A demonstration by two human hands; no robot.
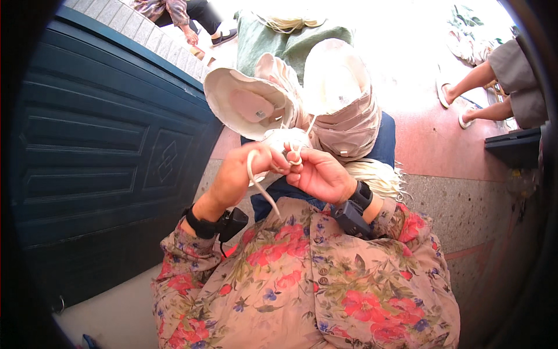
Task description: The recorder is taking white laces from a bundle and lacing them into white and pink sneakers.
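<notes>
Close together over my lap, both hands work on a cream cord (267, 199). My left hand (237, 171) pinches it, and a loose end curves over that hand and hangs toward my shirt. With curled fingertips, my right hand (324, 176) holds a small loop or knot of the same cord. The cord runs up to a cream fabric hat-like piece (288, 138) just beyond my fingers. Stacked hat-like pieces lie behind: one stack (343, 128) at the right, and another at the left with an open piece (235, 102) showing its lining and a small label.
A bundle of cream cords (378, 177) lies by my right leg. Past the stacks is a green cloth (261, 46) with more cords. A dark blue panelled door (87, 151) stands at left. Two other people are nearby, one showing sandalled feet (447, 96), another a hand (190, 36).
</notes>
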